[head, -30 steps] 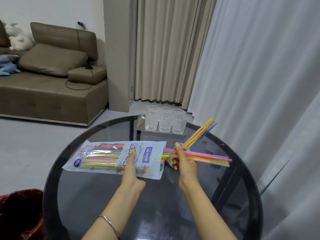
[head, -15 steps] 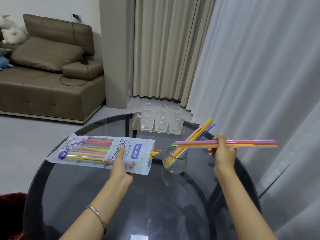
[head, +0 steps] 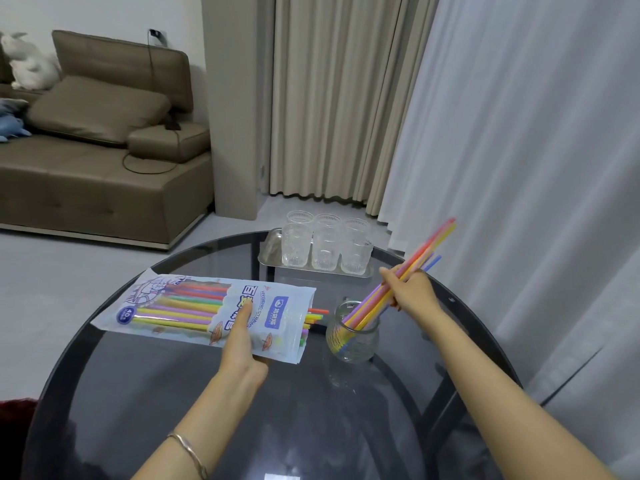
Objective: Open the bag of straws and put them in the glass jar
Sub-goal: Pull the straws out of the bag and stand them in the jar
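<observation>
A white and blue bag of straws (head: 194,306) is held just above the round glass table (head: 145,386), its open end to the right with coloured straw tips poking out. My left hand (head: 240,344) grips the bag near its middle, thumb on top. Right of the bag stands a small glass jar (head: 351,341) with several coloured straws (head: 434,240) leaning out of it to the upper right. My right hand (head: 408,292) grips a bunch of these straws just above the jar's mouth, their lower ends inside the jar.
A metal tray (head: 268,252) with several clear glasses (head: 325,244) sits at the table's far edge. Curtains hang close on the right. A brown sofa (head: 86,168) stands far left, and something red (head: 14,410) lies at the lower left.
My right hand pulled a bunch of straws out of the bag, swung it right, then tilted it down into the jar. The left hand has kept holding the bag.
</observation>
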